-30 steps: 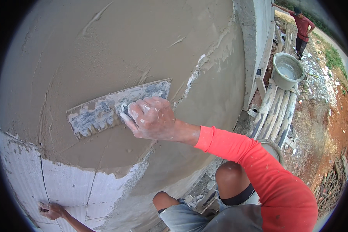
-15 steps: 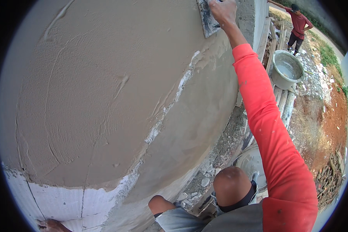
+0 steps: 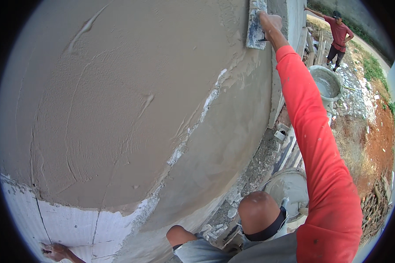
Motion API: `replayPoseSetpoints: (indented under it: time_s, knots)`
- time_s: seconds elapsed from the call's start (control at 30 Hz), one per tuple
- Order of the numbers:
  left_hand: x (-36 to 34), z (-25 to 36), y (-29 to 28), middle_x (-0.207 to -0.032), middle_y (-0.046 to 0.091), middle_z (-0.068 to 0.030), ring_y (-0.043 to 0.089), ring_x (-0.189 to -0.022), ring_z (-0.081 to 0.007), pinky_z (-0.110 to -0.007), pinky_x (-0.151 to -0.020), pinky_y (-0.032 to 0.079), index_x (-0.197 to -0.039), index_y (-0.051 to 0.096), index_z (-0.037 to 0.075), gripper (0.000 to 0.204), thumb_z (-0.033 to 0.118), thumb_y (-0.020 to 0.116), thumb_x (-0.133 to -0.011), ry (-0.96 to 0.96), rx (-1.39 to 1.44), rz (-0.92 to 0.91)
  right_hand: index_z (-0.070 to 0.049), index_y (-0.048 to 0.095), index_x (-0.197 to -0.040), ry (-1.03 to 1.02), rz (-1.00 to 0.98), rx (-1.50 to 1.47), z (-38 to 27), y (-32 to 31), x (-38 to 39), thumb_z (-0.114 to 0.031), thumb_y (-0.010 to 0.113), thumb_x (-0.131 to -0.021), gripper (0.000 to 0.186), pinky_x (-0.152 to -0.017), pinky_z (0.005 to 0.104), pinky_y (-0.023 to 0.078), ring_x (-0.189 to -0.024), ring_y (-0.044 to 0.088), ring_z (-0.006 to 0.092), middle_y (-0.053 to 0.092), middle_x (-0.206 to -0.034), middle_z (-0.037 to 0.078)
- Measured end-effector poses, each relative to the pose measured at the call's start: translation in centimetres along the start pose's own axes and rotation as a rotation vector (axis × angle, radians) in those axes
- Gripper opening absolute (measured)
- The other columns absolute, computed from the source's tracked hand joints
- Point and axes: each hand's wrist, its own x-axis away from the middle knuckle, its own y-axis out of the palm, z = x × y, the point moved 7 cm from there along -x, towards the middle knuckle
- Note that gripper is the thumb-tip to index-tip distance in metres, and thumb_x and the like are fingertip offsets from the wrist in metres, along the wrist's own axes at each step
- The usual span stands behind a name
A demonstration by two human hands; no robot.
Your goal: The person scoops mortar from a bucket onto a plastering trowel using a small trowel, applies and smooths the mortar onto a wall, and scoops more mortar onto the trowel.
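Note:
My right hand (image 3: 271, 27) grips a plaster-smeared metal trowel (image 3: 253, 34) against the top right of the wall, near its edge. Wet grey-brown plaster (image 3: 118, 96) covers much of the wall, with ridges and a rough pale seam down its right side. At the lower left, my left hand (image 3: 56, 252) rests curled against the bare white blockwork (image 3: 74, 221); whatever its fingers hold, if anything, is too small to make out.
A person (image 3: 339, 35) in a red shirt stands at upper right, arm reaching to the wall. A grey bucket (image 3: 327, 81) sits on planks behind my arm; another (image 3: 285, 190) is beside my knee. Rubble (image 3: 224, 219) and red soil (image 3: 377, 136) lie below.
My right hand with the trowel has swept from the middle of the wall up to the top right edge, then slightly right and down. My left hand stays low on the blocks.

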Motion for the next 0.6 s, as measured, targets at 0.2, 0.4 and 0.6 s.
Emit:
replayPoseSetpoints:
  time_s: [0.2,0.4,0.6]
  knots:
    - [-3.0,0.4,-2.0,-0.105,0.076,-0.0125,0.071,-0.094,-0.0325,-0.04,-0.081,0.054,-0.115,0.072,0.005,0.045,0.047,0.061,-0.101,-0.041,-0.029,-0.014,-0.015,0.05,-0.071,0.506,-0.459,-0.595,-0.9,1.7,13.0,-0.03,0.059,-0.097,0.031,-0.037,0.0236,0.034,-0.041,0.036,0.0064,0.04,-0.055,-0.007]
    - [-1.1,-0.4,-0.9,-0.104,0.076,-0.0117,0.071,-0.092,-0.0296,-0.038,-0.081,0.054,-0.111,0.073,0.005,0.047,0.049,0.063,-0.1,-0.062,0.022,-0.028,-0.019,0.04,-0.065,0.729,-0.505,-0.614,1.3,3.9,16.0,-0.031,0.05,-0.1,0.039,-0.034,0.0227,0.027,-0.037,0.029,0.0061,0.032,-0.052,-0.008]
    - [-1.1,-0.2,-1.6,-0.105,0.075,-0.0098,0.071,-0.093,-0.0323,-0.043,-0.081,0.052,-0.116,0.07,0.011,0.049,0.055,0.055,-0.101,-0.076,0.065,-0.042,-0.016,0.047,-0.074,0.502,-0.45,-0.419,-6.5,5.0,15.7,-0.024,0.05,-0.098,0.025,-0.04,0.0292,0.023,-0.042,0.028,0.008,0.033,-0.056,-0.005]
